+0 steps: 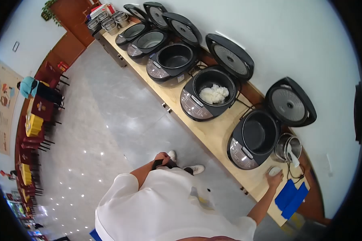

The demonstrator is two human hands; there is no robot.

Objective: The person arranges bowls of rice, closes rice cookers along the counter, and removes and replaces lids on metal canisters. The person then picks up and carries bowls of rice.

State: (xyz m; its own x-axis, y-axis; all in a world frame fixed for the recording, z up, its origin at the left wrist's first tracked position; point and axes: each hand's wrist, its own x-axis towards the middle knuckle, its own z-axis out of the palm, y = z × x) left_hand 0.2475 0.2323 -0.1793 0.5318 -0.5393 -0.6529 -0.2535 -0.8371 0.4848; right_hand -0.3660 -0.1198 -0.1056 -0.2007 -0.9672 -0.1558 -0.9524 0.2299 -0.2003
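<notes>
At the near right end of the wooden counter, my right hand (274,179) is closed around a small white bowl (274,171). What the bowl contains is too small to make out. Just beyond it stands a rice cooker (261,131) with its lid raised and its dark pot showing. Metal pots (282,152) with a white rice paddle (293,156) resting on top are close to that hand. My left hand (161,157) hangs by my waist, a dark band on the wrist. Its fingers are curled, and anything inside them is hidden.
Another open cooker holds white rice (214,94). More open cookers (175,56) line the counter toward the far end, where metal containers (110,24) stand. Blue cloths (292,201) lie near my right arm. A person (35,88) leans over tables across the room.
</notes>
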